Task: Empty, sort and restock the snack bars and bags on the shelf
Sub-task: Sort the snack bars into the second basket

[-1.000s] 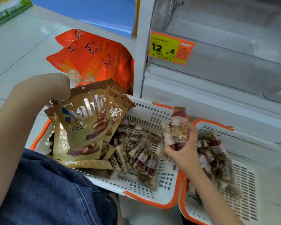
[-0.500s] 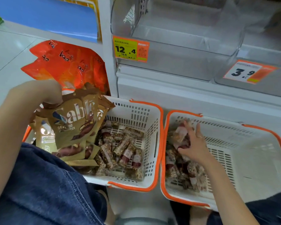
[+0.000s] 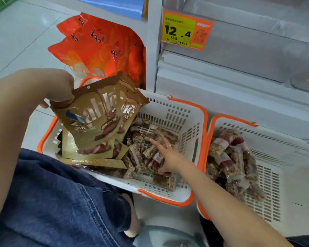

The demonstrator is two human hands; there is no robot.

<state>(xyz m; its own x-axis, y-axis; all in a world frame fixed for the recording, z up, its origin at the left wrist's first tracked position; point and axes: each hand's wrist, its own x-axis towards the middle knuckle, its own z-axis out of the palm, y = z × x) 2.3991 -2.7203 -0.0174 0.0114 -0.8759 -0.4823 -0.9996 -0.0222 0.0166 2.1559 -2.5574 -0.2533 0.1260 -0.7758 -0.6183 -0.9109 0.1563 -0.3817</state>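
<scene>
Head view, looking down past a denim-clad knee (image 3: 48, 198) at two white baskets with orange rims that stand side by side on the pale floor (image 3: 20, 41), in front of a white shelf unit (image 3: 221, 90). The left hand (image 3: 48, 86) is the clenched grip here: its fingers and thumb pinch the top edge of a fan of gold and brown snack bags (image 3: 100, 120), holding them tilted above the near-left part of the left basket (image 3: 177, 111), with their lower corners dipping inside it. More of the same gold bags lie flat beneath them in that basket. The right hand (image 3: 169, 155) reaches into the same basket with fingers stretched out and relaxed, a ring on one finger, its fingertips resting on a loose heap of clear-wrapped snack bars (image 3: 143, 154) with dark red labels; this grip is released and holds nothing. A second heap of the same kind of bars (image 3: 232, 157) fills the left half of the right basket (image 3: 275, 139), whose right half shows bare slotted plastic. Behind the left basket, leaning against the shelf's upright post, stands a bunch of orange bags (image 3: 100, 49). On the shelf edge above hangs a yellow and orange price tag (image 3: 184, 31) reading 12.4, and the shelf tray behind it shows only grey plastic.
</scene>
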